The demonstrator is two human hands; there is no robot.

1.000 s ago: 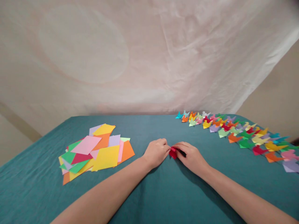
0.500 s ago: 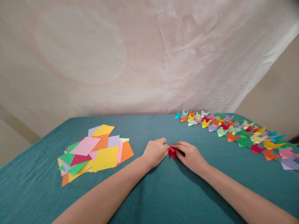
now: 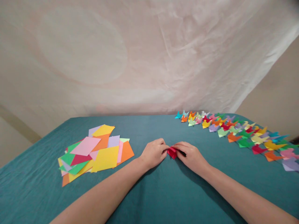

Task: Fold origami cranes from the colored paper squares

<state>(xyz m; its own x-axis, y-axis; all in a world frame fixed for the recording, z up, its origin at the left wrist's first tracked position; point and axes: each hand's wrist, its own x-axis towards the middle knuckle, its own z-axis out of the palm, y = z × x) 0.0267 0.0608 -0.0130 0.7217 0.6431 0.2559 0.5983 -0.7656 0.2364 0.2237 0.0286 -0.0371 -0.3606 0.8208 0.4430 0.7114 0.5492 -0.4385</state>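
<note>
A small folded red paper piece lies on the teal tablecloth in the middle of the table. My left hand pinches its left side with curled fingers. My right hand holds its right side, fingertips pressed onto the paper. Both hands rest low on the cloth, knuckles up, and the fingers cover most of the red piece.
A loose pile of coloured paper squares lies at the left. Several folded paper birds in many colours stand in rows along the right edge. A pale wrinkled sheet hangs behind the table.
The hands and red paper have barely shifted; the fingers made small adjustments on the fold.
</note>
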